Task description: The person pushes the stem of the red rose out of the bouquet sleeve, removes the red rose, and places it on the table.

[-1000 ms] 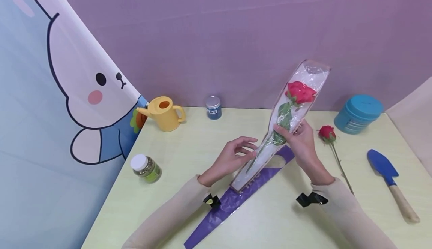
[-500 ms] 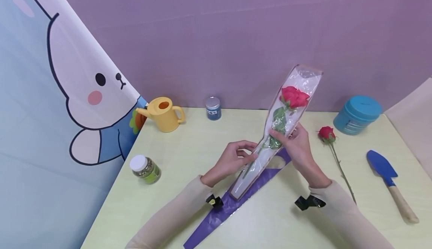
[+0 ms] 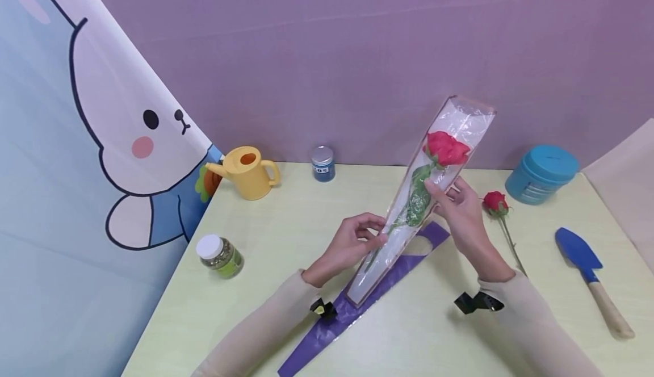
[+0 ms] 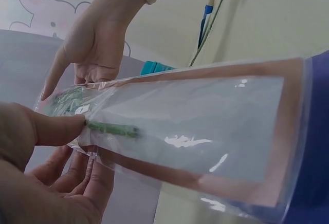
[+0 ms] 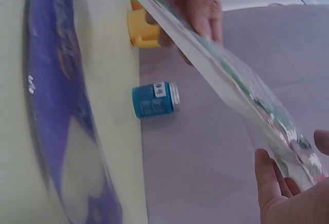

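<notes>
A clear-fronted flower sleeve with a white back and pinkish-brown edging is held up at a slant, its wide end toward the back. Inside it lies a red rose with green leaves. My left hand pinches the narrower lower part, thumb in front over the green stem and fingers behind. Farther up, my right hand grips the right edge beside the leaves, thumb on the front film. Beneath the sleeve a purple flower sleeve with a cut-out lies on the table.
Right of the hands lie a loose red rose and a blue trowel with a wooden handle. A teal tub stands behind them. A yellow watering can, a small blue jar and a white-lidded jar stand leftward.
The clear sleeve with its rose first dipped slightly toward me and left. Since then its upper end has shifted a little right, and my right hand has moved up and right along its edge.
</notes>
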Demonstrator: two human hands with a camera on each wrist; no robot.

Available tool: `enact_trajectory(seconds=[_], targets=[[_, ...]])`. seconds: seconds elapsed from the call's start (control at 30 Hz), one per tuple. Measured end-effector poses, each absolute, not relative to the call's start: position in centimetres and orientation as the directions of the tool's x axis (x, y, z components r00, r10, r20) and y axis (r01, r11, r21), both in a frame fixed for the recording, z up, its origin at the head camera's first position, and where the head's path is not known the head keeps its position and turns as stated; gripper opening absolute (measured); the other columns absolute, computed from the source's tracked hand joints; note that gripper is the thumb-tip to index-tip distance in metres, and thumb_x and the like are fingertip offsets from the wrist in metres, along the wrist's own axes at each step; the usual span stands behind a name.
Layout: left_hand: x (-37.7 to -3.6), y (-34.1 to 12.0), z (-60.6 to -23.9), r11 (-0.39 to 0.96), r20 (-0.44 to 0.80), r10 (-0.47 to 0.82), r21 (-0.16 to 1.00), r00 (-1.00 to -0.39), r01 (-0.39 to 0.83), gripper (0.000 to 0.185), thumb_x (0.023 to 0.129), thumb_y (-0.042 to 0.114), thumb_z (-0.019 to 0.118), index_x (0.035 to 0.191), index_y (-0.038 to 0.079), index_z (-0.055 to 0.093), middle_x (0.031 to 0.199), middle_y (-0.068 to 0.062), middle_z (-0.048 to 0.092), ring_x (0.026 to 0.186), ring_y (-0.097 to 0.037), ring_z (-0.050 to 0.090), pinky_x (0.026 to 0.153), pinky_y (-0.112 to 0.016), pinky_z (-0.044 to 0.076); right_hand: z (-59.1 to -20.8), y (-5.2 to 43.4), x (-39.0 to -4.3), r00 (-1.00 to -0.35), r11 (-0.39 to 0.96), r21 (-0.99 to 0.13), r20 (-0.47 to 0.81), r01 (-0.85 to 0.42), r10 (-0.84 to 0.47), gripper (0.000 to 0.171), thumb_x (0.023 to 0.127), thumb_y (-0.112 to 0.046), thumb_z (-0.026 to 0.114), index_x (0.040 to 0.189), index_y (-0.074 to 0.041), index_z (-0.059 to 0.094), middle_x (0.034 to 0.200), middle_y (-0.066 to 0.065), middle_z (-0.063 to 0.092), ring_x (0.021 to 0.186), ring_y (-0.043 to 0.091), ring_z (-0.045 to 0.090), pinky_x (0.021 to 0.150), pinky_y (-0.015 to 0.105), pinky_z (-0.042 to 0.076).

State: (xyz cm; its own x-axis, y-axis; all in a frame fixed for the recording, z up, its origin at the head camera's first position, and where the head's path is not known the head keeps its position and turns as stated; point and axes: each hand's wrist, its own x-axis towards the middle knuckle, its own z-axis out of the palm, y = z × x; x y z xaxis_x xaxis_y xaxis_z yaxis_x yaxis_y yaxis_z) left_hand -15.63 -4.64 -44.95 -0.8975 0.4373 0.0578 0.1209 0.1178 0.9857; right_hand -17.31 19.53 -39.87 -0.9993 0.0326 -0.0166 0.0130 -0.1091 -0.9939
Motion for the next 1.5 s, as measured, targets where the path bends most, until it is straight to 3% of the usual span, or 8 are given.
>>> enact_trajectory(seconds=[0.3, 0.73, 1.0, 1.1, 1.33, 1.5], targets=[[-15.4, -4.7, -45.3, 0.100, 0.050, 0.477, 0.989, -0.877, 0.110, 0.031, 0.094, -0.001, 0.071, 0.125, -0.005, 0.066, 0.116, -0.031, 0.071, 0.074, -0.004, 0.065, 0.070, -0.017, 0.054, -39.2, 20.6, -17.7, -0.997, -0.214, -0.975, -0.064, 0.055, 0.038, 0.074, 0.100, -0.031, 0.071, 0.160, -0.006, 0.037, 0.112, -0.017, 0.076, 0.100, -0.001, 0.074, 0.086, 0.017, 0.060], [-15.3, -4.4, -45.7, 0.108, 0.050, 0.467, 0.988, -0.883, 0.113, 0.030, 0.093, -0.002, 0.071, 0.123, -0.006, 0.068, 0.114, -0.031, 0.072, 0.074, -0.002, 0.065, 0.070, -0.015, 0.054, -40.0, 20.0, -17.7, -0.995, -0.153, -0.983, -0.104, 0.102, 0.005, 0.072, 0.100, -0.031, 0.071, 0.157, -0.004, 0.037, 0.104, -0.017, 0.077, 0.093, 0.002, 0.075, 0.082, 0.021, 0.062], [-15.2, -4.0, -46.0, 0.100, 0.072, 0.441, 0.987, -0.895, 0.128, 0.027, 0.094, 0.000, 0.070, 0.121, -0.005, 0.069, 0.113, -0.029, 0.072, 0.075, -0.003, 0.064, 0.069, -0.017, 0.054, -41.4, 19.1, -17.5, -0.998, -0.112, -0.993, -0.038, 0.043, -0.049, 0.058, 0.102, -0.026, 0.068, 0.149, -0.001, 0.045, 0.109, -0.018, 0.077, 0.097, 0.002, 0.075, 0.083, 0.024, 0.063], [-15.2, -4.0, -45.9, 0.099, 0.082, 0.425, 0.986, -0.901, 0.137, 0.027, 0.094, 0.000, 0.070, 0.121, -0.004, 0.069, 0.113, -0.029, 0.072, 0.078, -0.006, 0.065, 0.069, -0.017, 0.054, -41.7, 18.5, -17.4, -0.998, -0.039, -0.998, -0.040, 0.042, -0.055, 0.051, 0.102, -0.027, 0.068, 0.143, -0.001, 0.050, 0.103, -0.019, 0.077, 0.092, 0.003, 0.076, 0.079, 0.025, 0.063], [-15.4, -4.2, -45.7, 0.115, 0.091, 0.411, 0.982, -0.907, 0.151, 0.027, 0.094, -0.002, 0.068, 0.121, -0.002, 0.070, 0.114, -0.026, 0.073, 0.099, -0.037, 0.068, 0.073, -0.016, 0.055, -42.3, 17.4, -17.0, -0.996, 0.026, -0.998, -0.053, 0.051, -0.069, 0.054, 0.102, -0.028, 0.069, 0.144, 0.000, 0.052, 0.106, -0.022, 0.075, 0.097, 0.000, 0.074, 0.084, 0.023, 0.062], [-15.4, -4.5, -45.5, 0.131, 0.073, 0.432, 0.981, -0.899, 0.142, 0.028, 0.094, -0.001, 0.069, 0.122, 0.000, 0.070, 0.114, -0.024, 0.074, 0.099, -0.029, 0.069, 0.075, -0.017, 0.055, -42.0, 17.4, -16.9, -0.996, 0.041, -0.995, -0.091, 0.090, -0.024, 0.053, 0.101, -0.031, 0.070, 0.141, 0.000, 0.054, 0.104, -0.021, 0.073, 0.094, 0.000, 0.074, 0.082, 0.023, 0.062]])
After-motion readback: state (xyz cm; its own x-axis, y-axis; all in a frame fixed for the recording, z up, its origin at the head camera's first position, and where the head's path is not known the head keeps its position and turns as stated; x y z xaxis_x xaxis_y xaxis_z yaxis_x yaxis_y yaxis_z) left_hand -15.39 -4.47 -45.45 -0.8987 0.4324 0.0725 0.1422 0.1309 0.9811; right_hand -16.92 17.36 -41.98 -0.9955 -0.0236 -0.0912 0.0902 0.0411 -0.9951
